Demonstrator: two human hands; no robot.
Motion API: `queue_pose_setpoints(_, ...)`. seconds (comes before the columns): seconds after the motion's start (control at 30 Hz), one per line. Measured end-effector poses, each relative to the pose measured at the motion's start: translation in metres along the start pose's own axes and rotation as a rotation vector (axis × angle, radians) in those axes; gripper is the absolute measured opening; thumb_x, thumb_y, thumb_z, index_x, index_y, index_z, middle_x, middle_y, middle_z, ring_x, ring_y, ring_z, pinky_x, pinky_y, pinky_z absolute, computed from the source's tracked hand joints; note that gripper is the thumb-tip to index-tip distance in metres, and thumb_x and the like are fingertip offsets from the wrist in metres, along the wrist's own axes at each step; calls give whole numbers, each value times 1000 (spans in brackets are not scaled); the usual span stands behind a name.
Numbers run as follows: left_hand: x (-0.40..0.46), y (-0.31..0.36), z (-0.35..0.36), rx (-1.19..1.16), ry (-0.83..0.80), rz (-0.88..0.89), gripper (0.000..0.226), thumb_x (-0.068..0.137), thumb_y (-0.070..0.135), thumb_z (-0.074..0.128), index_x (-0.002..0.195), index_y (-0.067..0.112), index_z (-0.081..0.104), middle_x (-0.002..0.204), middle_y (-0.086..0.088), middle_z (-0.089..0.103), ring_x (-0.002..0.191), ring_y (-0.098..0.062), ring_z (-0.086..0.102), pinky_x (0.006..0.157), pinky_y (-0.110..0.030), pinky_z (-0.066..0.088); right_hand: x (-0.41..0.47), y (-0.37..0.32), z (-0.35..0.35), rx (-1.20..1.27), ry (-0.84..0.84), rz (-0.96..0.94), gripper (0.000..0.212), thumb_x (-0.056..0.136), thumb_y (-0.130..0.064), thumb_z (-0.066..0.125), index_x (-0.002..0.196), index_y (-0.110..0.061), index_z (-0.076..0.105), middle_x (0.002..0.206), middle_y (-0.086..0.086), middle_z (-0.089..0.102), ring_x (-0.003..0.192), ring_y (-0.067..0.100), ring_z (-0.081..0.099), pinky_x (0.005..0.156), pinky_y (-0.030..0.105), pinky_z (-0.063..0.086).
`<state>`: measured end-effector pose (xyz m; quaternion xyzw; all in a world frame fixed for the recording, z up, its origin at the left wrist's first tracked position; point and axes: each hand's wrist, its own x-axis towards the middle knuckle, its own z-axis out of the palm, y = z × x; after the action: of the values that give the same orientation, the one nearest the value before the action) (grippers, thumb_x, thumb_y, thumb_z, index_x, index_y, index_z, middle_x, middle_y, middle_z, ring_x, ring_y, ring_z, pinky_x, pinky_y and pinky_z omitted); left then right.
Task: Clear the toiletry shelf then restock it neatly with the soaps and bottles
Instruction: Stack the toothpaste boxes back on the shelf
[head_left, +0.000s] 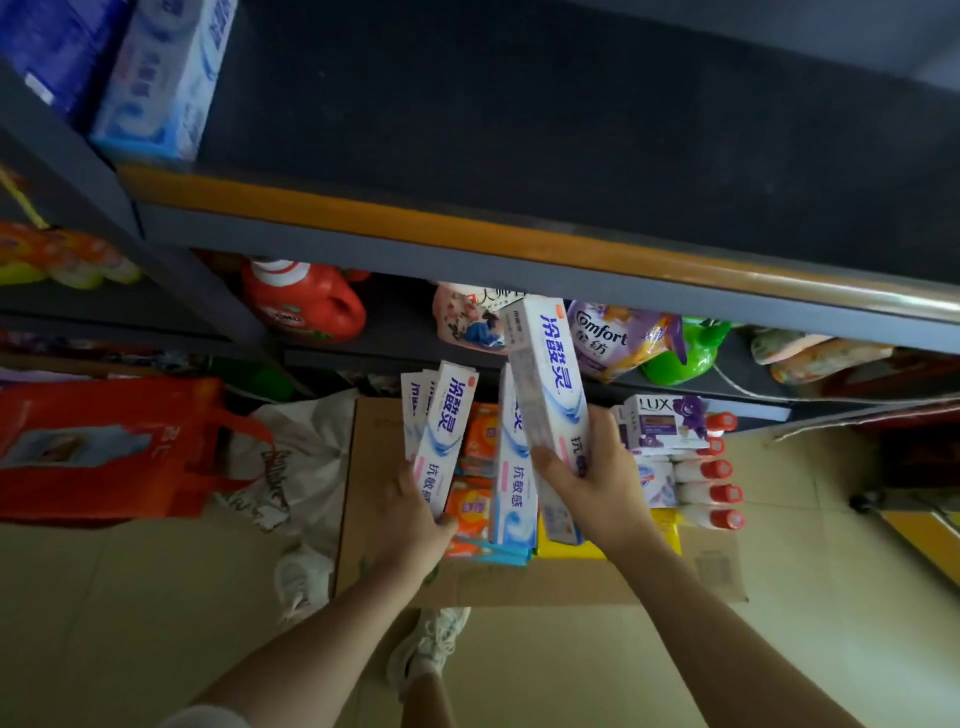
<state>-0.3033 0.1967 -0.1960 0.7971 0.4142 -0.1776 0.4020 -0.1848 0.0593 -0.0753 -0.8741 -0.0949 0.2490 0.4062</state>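
Below the bare dark shelf (571, 130), white-and-blue toothpaste cartons (545, 384) are gripped by the right hand (597, 483) and left hand (415, 509) (several apiece); squaring them first is advised.

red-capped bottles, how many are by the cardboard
5 red-capped bottles show, lying in a column right of the LUX box, top to bottom. More may hide beneath or behind the box.

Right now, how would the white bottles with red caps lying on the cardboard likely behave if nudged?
The white bottles with red caps lie on their sides in a row, so they would probably roll if pushed. They look like smooth plastic, perhaps slippery. The flattened cardboard beneath has no rim to stop them.
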Motion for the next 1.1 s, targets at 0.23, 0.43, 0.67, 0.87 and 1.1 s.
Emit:
queue_pose_setpoints(0.23,-29,6,-95,172,156,227,65,80,46,51,132,15,31,101,-8,64,76,-26,64,56,-33,49,-13,-47,-14,132,-254,-159,31,74,-32,59,102,-33,46,96,-13,62,82,-3,62,64,15,51)
queue_pose_setpoints(0.43,-71,20,-217,225,403,539,45,71,48,41,109,23,42,81,-5,69,54,-25,64,40,-20,35,4,-128,-9,163,-66,-281,28,83,-34,65,103,-29,45,93,-9,63,80,5,65,66,29,55)
queue_pose_setpoints(0.67,-96,43,-306,224,451,756,34,76,48,39,104,31,44,89,0,67,68,-19,64,43,-16,38,55,-221,0,118,82,-297,46,86,-38,61,122,-15,43,103,-3,56,88,14,58,64,22,47)
queue_pose_setpoints(0.87,-76,54,-325,182,624,732,41,79,46,37,111,21,45,95,-6,64,70,-20,61,44,-24,43,92,-244,14,98,107,-179,49,86,-35,60,122,-8,40,102,1,52,86,19,56,52,18,38)
queue_pose_setpoints(1.1,-3,89,-298,242,676,528,54,89,45,33,127,7,42,122,-18,46,77,-35,61,52,-31,42,121,-256,38,34,73,-102,52,85,-31,62,123,-6,35,104,4,44,86,18,48,59,24,38)
